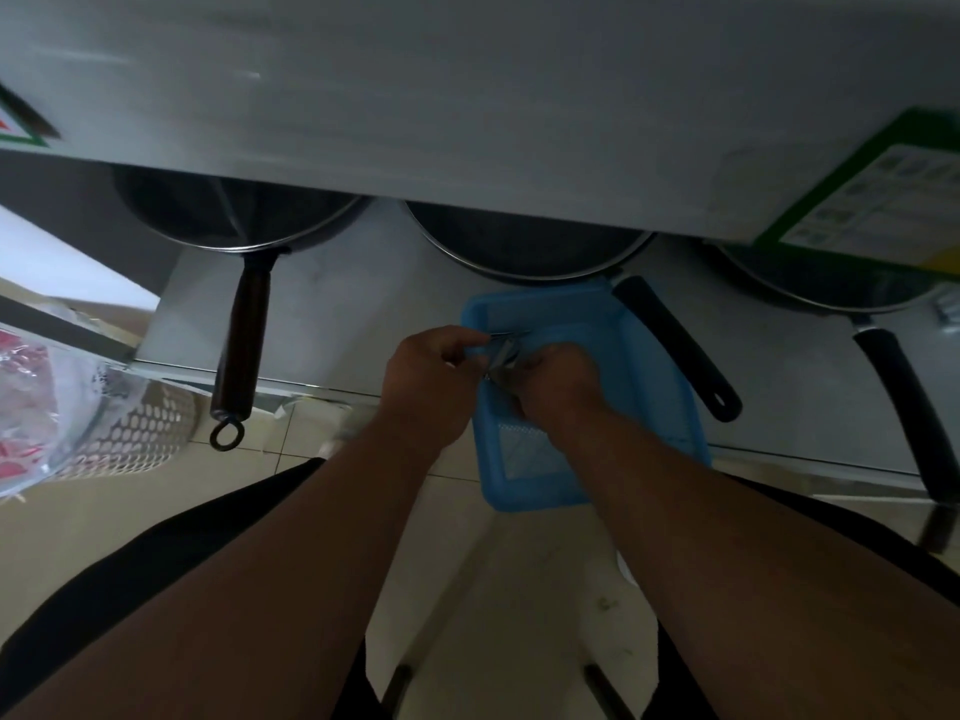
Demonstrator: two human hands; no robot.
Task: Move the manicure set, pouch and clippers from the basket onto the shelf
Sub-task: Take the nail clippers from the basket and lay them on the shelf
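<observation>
- At the far left we see a white perforated basket [150,428] on the tiled floor [524,605], with a clear bag [31,402] of red-printed goods beside it.
- On the lower shelf [363,304] a dark pan [234,210] sits at the left, its brown handle [244,345] reaching toward us past the shelf edge.
- A second pan [524,241] sits in the middle, half hidden under the upper shelf [467,96].
- Our left hand [431,387] is just left of the blue basket [660,366], fingers curled, pinching the left end of the clippers [501,356].
- The clippers are small and metallic, held between both hands above the far half of the blue basket; they are blurred, so we cannot tell more of their shape.
- Our right hand [556,381] is over the blue basket, fingers curled round the right end of the clippers.
- The blue basket rests on the near edge of the lower shelf and juts out over the floor; its mesh bottom shows near our right wrist.
- The middle pan's black handle [675,350] runs along the right side of the blue basket.
- A third pan [821,283] sits further right, its black handle [904,407] pointing near and right.
- A green-edged box [872,194] lies on the upper shelf at the far right.
</observation>
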